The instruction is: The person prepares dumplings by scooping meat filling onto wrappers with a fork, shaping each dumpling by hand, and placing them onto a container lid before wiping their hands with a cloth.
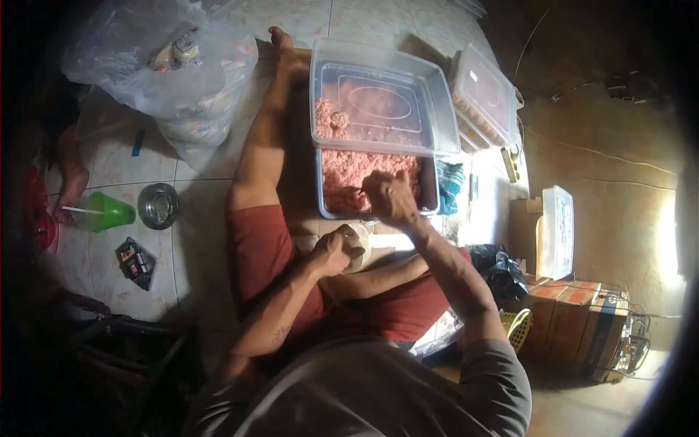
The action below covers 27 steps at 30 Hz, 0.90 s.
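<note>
A large tub (319, 191) with pink, crumbly, meat-like stuff (342, 171) in it stands in front of me. A clear plastic lid or box (382, 105) covers its far part. My right hand (393, 198) is over the near part of the stuff, its fingers bent together; what they hold, if anything, is hidden. Closer to my lap, my left hand (336, 253) has its fingers closed at a pale round container or bag (358, 244), gripping its edge. The inside of that pale thing is mostly hidden by the hand.
Left on the tiled floor are a big plastic bag (196, 95) with packets, a green cup (113, 213), a glass ashtray or bowl (158, 206) and a small dark pack (136, 264). Another person's foot (73, 182) shows there. Stacked containers (484, 95) and cardboard boxes (575, 320) stand right.
</note>
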Each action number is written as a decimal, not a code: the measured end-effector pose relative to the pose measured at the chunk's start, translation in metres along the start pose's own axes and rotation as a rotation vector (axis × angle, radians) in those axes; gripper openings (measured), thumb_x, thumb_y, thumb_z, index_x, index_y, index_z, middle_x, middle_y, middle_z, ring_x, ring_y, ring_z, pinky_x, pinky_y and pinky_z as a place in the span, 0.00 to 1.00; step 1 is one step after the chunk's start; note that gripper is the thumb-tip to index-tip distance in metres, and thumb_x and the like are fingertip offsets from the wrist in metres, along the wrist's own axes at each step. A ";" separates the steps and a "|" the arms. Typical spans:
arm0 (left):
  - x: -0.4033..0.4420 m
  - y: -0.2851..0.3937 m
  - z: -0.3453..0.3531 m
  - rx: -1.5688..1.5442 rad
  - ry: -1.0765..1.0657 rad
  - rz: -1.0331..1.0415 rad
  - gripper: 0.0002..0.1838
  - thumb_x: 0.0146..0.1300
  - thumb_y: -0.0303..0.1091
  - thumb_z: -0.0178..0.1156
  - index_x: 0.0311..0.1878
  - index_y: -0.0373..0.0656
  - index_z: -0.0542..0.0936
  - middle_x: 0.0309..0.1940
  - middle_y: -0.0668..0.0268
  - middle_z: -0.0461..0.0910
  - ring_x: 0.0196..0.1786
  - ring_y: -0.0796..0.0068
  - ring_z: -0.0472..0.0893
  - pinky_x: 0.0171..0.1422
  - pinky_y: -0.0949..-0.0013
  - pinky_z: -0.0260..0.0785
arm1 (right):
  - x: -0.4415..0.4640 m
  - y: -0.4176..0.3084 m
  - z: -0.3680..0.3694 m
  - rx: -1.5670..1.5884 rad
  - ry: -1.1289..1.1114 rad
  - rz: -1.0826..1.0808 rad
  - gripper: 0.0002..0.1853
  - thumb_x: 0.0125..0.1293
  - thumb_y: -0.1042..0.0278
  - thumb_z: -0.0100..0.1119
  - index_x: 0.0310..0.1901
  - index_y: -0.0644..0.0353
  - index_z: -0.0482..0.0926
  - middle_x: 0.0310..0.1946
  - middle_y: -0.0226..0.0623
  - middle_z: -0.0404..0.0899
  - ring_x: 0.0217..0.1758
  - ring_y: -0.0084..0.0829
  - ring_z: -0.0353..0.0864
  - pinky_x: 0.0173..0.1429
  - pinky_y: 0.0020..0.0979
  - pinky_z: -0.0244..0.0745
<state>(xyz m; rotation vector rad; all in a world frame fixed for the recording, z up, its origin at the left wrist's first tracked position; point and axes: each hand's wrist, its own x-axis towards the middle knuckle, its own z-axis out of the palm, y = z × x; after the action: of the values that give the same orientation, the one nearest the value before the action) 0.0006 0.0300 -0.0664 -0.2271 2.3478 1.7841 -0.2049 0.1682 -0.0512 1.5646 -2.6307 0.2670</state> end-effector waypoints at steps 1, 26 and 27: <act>0.000 0.006 -0.005 0.008 -0.058 -0.002 0.33 0.64 0.51 0.67 0.63 0.36 0.73 0.56 0.42 0.80 0.60 0.44 0.80 0.63 0.53 0.73 | 0.008 -0.008 -0.033 -0.009 -0.003 0.090 0.10 0.65 0.73 0.50 0.33 0.53 0.83 0.32 0.35 0.82 0.38 0.36 0.81 0.51 0.45 0.58; 0.018 0.069 -0.048 -1.732 -0.227 0.034 0.50 0.71 0.73 0.45 0.71 0.28 0.65 0.71 0.42 0.69 0.75 0.47 0.68 0.81 0.47 0.56 | -0.054 -0.066 -0.110 0.623 0.438 0.364 0.09 0.65 0.83 0.61 0.46 0.66 0.82 0.33 0.41 0.80 0.36 0.35 0.81 0.40 0.36 0.76; 0.021 0.080 -0.048 -1.725 -0.227 0.034 0.50 0.71 0.73 0.45 0.71 0.28 0.65 0.71 0.42 0.69 0.75 0.47 0.68 0.81 0.47 0.56 | -0.057 -0.075 -0.099 0.568 0.506 0.335 0.10 0.64 0.85 0.60 0.46 0.65 0.83 0.34 0.43 0.80 0.37 0.40 0.81 0.41 0.38 0.76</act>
<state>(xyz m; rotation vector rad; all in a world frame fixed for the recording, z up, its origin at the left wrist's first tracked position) -0.0405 0.0047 0.0160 -0.1417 0.1396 2.9926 -0.1147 0.2012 0.0465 0.9371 -2.4812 1.3286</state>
